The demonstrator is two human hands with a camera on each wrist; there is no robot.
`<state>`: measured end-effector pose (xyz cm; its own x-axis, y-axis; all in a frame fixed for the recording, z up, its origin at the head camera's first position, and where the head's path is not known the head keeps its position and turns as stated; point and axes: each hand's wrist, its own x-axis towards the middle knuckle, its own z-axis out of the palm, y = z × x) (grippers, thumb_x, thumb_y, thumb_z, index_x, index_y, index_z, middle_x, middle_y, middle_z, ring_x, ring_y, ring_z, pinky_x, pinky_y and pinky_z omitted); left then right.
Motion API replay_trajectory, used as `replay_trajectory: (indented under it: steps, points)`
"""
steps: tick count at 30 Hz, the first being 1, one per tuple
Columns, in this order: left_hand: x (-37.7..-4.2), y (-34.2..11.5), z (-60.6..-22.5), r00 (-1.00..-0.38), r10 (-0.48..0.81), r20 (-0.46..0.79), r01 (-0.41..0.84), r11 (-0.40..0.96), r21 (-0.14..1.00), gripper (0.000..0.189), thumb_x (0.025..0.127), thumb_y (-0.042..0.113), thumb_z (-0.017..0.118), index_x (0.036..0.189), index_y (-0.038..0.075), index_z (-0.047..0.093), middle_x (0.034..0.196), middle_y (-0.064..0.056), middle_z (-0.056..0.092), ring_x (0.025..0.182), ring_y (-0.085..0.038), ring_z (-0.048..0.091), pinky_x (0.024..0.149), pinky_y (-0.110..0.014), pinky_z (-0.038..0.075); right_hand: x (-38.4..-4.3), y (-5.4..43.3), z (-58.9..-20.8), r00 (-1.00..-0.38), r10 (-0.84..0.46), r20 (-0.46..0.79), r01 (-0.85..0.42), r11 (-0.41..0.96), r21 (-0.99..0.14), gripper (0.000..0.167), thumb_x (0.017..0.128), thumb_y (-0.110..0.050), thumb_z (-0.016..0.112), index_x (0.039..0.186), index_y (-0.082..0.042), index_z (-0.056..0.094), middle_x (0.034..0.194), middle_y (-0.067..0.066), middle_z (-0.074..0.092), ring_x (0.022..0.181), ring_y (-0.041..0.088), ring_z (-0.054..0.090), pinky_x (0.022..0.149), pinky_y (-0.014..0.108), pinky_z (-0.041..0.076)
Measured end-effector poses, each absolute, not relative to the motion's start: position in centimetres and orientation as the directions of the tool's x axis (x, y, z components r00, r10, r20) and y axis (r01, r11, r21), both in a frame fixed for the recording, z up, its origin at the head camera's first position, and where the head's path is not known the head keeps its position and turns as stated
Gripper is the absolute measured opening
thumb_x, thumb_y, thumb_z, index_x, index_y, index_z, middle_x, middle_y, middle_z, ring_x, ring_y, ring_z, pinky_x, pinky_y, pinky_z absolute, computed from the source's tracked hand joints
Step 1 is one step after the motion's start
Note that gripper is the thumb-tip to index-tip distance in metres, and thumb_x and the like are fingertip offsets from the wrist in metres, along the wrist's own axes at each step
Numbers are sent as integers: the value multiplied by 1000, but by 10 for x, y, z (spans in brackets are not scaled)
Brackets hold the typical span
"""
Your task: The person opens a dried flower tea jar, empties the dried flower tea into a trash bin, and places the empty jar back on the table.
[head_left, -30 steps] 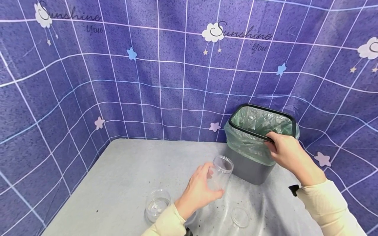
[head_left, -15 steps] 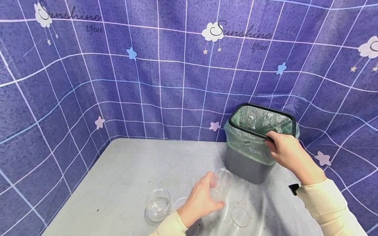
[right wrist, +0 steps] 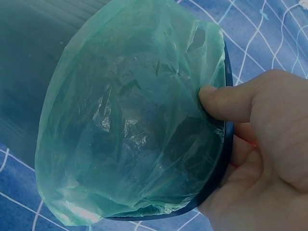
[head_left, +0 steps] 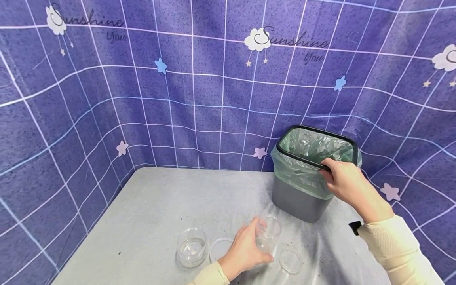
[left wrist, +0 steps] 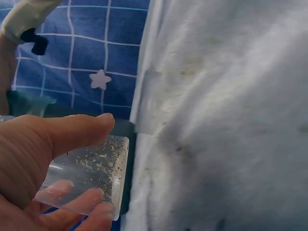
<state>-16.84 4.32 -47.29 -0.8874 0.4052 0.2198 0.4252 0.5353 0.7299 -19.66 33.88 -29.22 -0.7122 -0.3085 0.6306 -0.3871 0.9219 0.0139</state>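
My left hand [head_left: 246, 249] holds a clear plastic jar [head_left: 269, 233] around its side, close above the tabletop or on it; I cannot tell which. In the left wrist view, small brownish crumbs [left wrist: 108, 161] lie in or cling to the jar's end. At the right, my right hand [head_left: 344, 182] grips the black rim of a grey trash bin [head_left: 293, 202], thumb over the edge, as the right wrist view also shows. A green bag [right wrist: 130, 125] lines the bin and folds over its outside.
Left of my left hand stands another clear round container [head_left: 191, 247], beside a clear round disc [head_left: 219, 249]. A clear ring or lid [head_left: 290, 261] lies to the right. Dark crumbs dot the grey tabletop [head_left: 171, 198]. A purple gridded curtain [head_left: 199, 91] hangs behind.
My left hand has moved down toward the tabletop with the jar. More of the disc beside the round container shows now. The right hand and the bin have stayed in place.
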Motion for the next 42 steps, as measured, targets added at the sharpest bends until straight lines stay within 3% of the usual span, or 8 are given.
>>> replay_trajectory:
  steps: [9, 16, 24, 33, 42]
  points:
    - [-165, 44, -487, -873, 434, 221, 445, 527, 724, 82, 51, 18, 100, 119, 27, 56, 95, 15, 60, 87, -8, 58, 78, -30, 51, -196, 338, -291, -713, -313, 627, -390, 921, 16, 13, 83, -1, 71, 87, -8, 62, 61, -8, 43, 58, 17, 46, 56, 45, 43]
    - [-166, 44, -494, -856, 453, 249, 472, 493, 731, 84, 50, 16, 100, 121, 24, 57, 109, 7, 71, 92, -6, 60, 82, -29, 52, -197, 338, -291, -711, -314, 629, -385, 923, 26, 14, 83, -1, 73, 87, -8, 62, 61, -8, 43, 57, 17, 46, 56, 47, 43]
    - [-165, 44, -494, -859, 453, 239, 464, 490, 738, 88, 49, 15, 101, 122, 24, 53, 111, 7, 70, 94, -5, 61, 85, -28, 53, -197, 339, -291, -707, -307, 637, -376, 926, 29, 14, 82, -2, 74, 90, -6, 63, 60, -8, 45, 56, 17, 46, 54, 47, 42]
    - [-163, 37, -492, -867, 466, 176, 438, 544, 716, 99, 47, 25, 105, 128, 23, 49, 103, 6, 64, 89, -10, 61, 81, -32, 54, -197, 338, -293, -700, -300, 648, -368, 929, 32, 16, 81, -2, 73, 95, -3, 66, 62, -4, 52, 56, 21, 50, 56, 54, 46]
    - [-159, 28, -489, -871, 447, 206, 461, 593, 660, 105, 45, 21, 103, 136, 16, 51, 125, -5, 71, 108, -23, 68, 95, -37, 55, -195, 334, -290, -683, -313, 660, -387, 922, 37, 21, 81, -3, 73, 101, 0, 67, 76, 10, 69, 66, 34, 65, 65, 58, 52]
